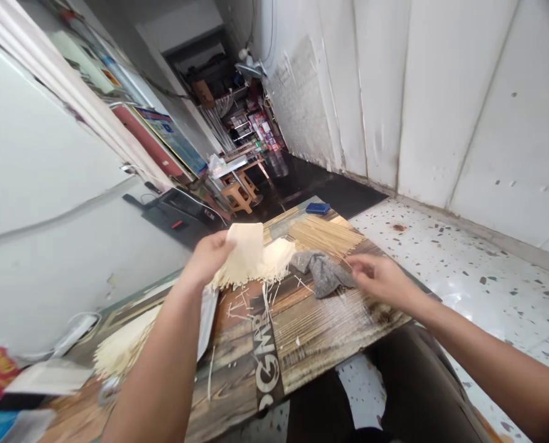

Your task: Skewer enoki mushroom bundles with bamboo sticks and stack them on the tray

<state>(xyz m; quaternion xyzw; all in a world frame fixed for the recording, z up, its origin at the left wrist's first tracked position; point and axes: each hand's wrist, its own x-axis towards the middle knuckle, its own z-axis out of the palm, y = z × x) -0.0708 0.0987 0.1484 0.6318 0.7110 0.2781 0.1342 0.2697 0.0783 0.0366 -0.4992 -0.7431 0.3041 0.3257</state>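
My left hand point(212, 255) pinches the edge of a thin, cream-coloured sheet point(246, 246), which looks like tofu skin and is held up off the table. Behind and below it lies a pile of similar pale pieces point(278, 255) with fringed, stringy ends. On the right, my right hand point(373, 277) has its fingers pinched at the near ends of a bundle of bamboo skewers point(324, 234); a thin skewer end shows at the fingertips. A crumpled grey cloth point(323, 274) lies just left of that hand. Loose white strands point(240, 304) are scattered on the wood-patterned table point(315, 344).
A blue box-like object point(318, 208) sits at the table's far end. More pale fringed pieces point(122, 344) lie left, partly behind my left arm. A pale tray point(207, 323) shows beside that forearm. Stools point(237, 197) and a small table stand farther back; a white wall runs right.
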